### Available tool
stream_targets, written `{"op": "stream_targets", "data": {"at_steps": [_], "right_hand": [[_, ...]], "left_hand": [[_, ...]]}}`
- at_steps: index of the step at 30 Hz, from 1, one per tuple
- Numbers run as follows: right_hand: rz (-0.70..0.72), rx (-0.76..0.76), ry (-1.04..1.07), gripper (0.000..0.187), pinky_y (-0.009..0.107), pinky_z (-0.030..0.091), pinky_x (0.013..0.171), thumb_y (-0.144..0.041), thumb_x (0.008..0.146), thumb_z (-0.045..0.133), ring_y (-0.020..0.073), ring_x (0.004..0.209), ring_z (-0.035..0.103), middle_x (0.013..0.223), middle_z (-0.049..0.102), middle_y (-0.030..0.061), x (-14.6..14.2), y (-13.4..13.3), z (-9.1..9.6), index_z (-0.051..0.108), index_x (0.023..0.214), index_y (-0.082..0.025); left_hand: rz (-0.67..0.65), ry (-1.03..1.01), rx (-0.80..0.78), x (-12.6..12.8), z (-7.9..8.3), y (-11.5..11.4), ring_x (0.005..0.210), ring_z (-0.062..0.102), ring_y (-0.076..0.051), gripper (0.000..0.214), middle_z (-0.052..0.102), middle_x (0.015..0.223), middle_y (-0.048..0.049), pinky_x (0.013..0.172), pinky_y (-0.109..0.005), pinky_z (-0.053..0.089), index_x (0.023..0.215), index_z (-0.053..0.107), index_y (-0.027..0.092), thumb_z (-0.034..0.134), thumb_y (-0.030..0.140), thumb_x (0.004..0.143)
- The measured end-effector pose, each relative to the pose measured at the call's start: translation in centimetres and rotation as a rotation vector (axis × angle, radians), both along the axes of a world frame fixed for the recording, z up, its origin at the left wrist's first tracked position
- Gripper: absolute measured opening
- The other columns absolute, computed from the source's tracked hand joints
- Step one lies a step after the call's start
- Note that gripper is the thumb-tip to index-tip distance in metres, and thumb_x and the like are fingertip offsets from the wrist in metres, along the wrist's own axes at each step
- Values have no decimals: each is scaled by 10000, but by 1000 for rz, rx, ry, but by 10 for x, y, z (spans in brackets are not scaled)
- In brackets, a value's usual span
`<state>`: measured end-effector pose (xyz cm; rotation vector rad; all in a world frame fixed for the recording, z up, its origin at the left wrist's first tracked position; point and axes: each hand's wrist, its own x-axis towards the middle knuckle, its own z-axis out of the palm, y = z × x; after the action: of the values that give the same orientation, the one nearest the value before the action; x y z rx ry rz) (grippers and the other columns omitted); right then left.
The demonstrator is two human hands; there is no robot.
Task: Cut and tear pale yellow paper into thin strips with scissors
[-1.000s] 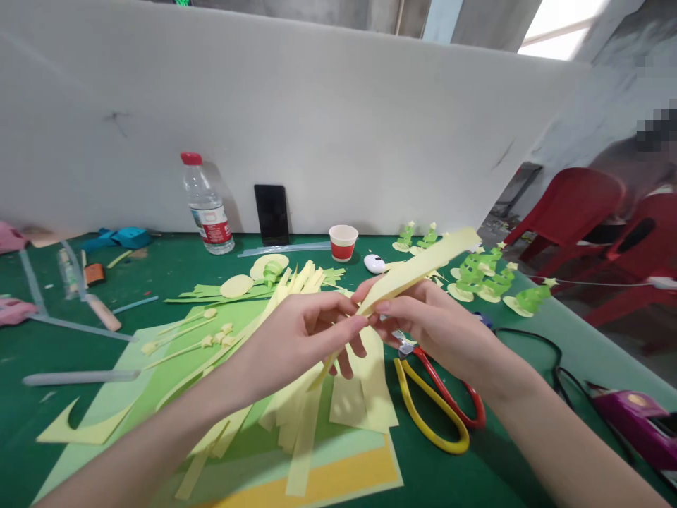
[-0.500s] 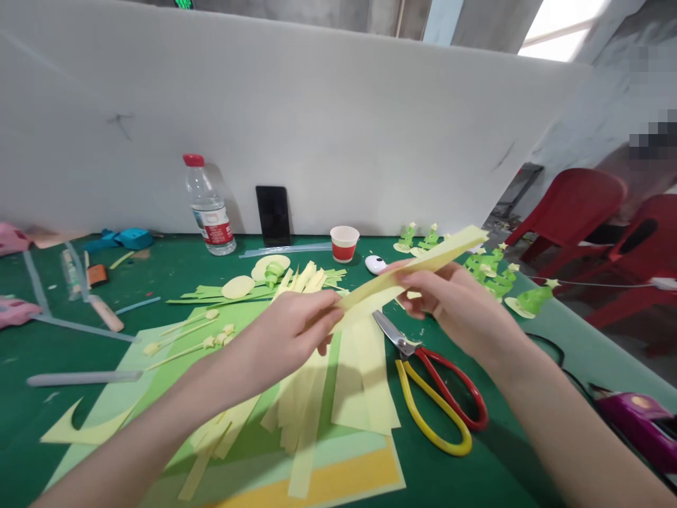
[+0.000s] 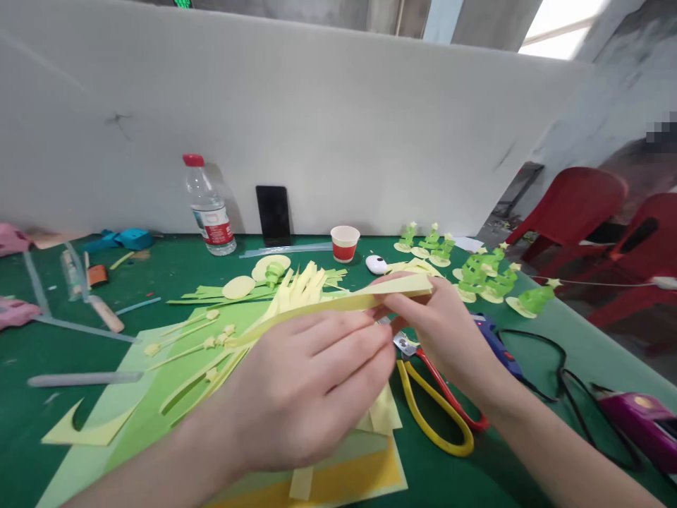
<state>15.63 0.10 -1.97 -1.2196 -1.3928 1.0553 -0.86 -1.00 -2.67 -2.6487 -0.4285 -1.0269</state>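
Observation:
Both my hands grip one pale yellow paper strip (image 3: pixel 322 305) held above the table. My left hand (image 3: pixel 317 381) has its fingers closed on the strip's near side, close to the other hand. My right hand (image 3: pixel 423 310) pinches the strip near its right end. Its left part trails down over my left wrist. Below lie red-and-yellow handled scissors (image 3: pixel 423 402), partly covered by my right hand. Loose yellow paper strips (image 3: pixel 301 286) and yellow star-tipped stems (image 3: pixel 206 342) rest on a green paper sheet (image 3: pixel 142 416).
Small green paper spiral trees with stars (image 3: pixel 486 271) stand at the right. Behind are a water bottle (image 3: pixel 211 215), a phone (image 3: pixel 273 215) and a paper cup (image 3: pixel 345 243). A purple tool (image 3: pixel 639 423) and black cable lie right; a glue stick (image 3: pixel 84 379) lies left.
My left hand has slid rightward along the strip, next to my right hand. The strip now trails out to the left. My right hand has lowered slightly.

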Motion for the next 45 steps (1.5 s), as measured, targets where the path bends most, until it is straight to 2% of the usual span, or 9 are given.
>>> {"op": "stream_targets", "data": {"at_steps": [3, 8, 14, 22, 25, 29, 35, 40, 45], "right_hand": [[87, 39, 28, 151, 208, 485, 481, -124, 631, 507, 106, 549, 575, 687, 648, -2, -5, -5, 0, 639, 694, -160], [214, -3, 111, 249, 164, 483, 436, -74, 689, 449, 72, 504, 551, 688, 657, -9, -6, -11, 2, 676, 735, -168], [204, -71, 325, 202, 157, 511, 558, -132, 761, 517, 86, 645, 600, 708, 662, -13, -4, -12, -2, 688, 836, -208], [331, -85, 433, 239, 298, 506, 785, -131, 822, 481, 136, 828, 604, 922, 656, 14, -10, -16, -5, 647, 967, -222], [347, -100, 483, 211, 301, 501, 791, -134, 813, 488, 136, 800, 616, 854, 669, 9, -13, -18, -5, 670, 884, -212], [350, -194, 584, 190, 339, 484, 823, -161, 778, 495, 160, 778, 624, 737, 667, 28, -15, -21, -4, 672, 711, -156], [359, -227, 537, 217, 400, 419, 878, -245, 770, 477, 218, 895, 577, 826, 639, 79, -10, -21, -4, 647, 696, -132], [409, -12, 213, 195, 284, 461, 718, -260, 813, 490, 147, 770, 585, 787, 652, 1, 1, -20, 0, 683, 794, -234], [84, 439, -98, 94, 255, 435, 739, -163, 719, 631, 131, 802, 539, 787, 608, -25, 10, -17, 7, 635, 776, -238]], "left_hand": [[18, -19, 15, 6, 1, 2, 1019, 545, -206, 263, 640, 1037, -124, 897, -341, 449, 1013, 553, 64, 380, 81, 816], [131, -69, 64, 2, -1, 12, 1032, 525, -228, 325, 627, 1052, -114, 932, -429, 391, 1080, 516, 68, 322, 62, 820], [4, -102, 241, -1, -4, 7, 934, 558, -174, 252, 670, 904, -55, 907, -313, 421, 931, 599, 114, 400, 112, 775], [216, -129, 174, 4, -5, 15, 924, 588, -194, 239, 673, 953, -90, 895, -395, 422, 999, 549, 83, 398, 46, 818], [239, -165, 153, 5, -4, 15, 926, 598, -191, 159, 674, 969, -95, 871, -375, 449, 961, 568, 100, 513, 111, 812], [271, -163, 110, 4, -1, 18, 934, 610, -195, 166, 684, 958, -101, 914, -426, 424, 953, 581, 91, 486, 177, 848], [264, -155, 111, 1, 0, 21, 816, 660, -208, 308, 710, 843, -102, 824, -386, 507, 909, 602, 74, 529, 356, 811], [231, -192, 85, -2, 3, 16, 775, 667, -163, 206, 717, 823, -62, 710, -252, 547, 898, 595, 120, 577, 296, 793], [234, -199, 51, -6, 8, 11, 742, 668, -168, 121, 718, 798, -32, 657, -274, 548, 852, 600, 168, 520, 256, 829]]}}
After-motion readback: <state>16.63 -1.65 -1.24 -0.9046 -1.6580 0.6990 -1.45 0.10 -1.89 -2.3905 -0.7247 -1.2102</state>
